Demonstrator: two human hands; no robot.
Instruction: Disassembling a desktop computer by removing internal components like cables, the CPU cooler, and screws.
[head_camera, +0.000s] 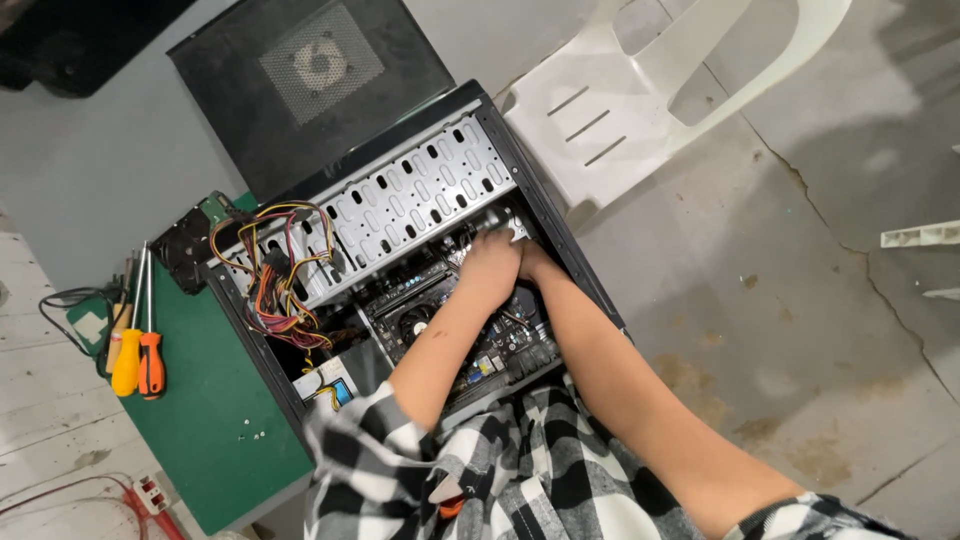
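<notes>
An open black computer case (585, 275) lies on its side on a green mat (215, 420). Both my hands reach into it, pressed close together over the motherboard (505, 345), just below the perforated metal drive cage (420, 190). My left hand (488, 268) is curled like a fist. My right hand (536, 262) sits beside it and is mostly hidden by it. A small shiny metal part (495, 220) shows just above the knuckles. What the fingers grip, if anything, is hidden. A round cooler fan (414, 323) lies left of my left forearm.
A bundle of coloured power cables (280, 290) hangs at the case's left end. Orange and yellow screwdrivers (140, 362) lie at the mat's left edge. The black side panel (310, 70) lies behind the case, a white plastic chair (640, 100) to the right, on a cracked concrete floor (800, 330).
</notes>
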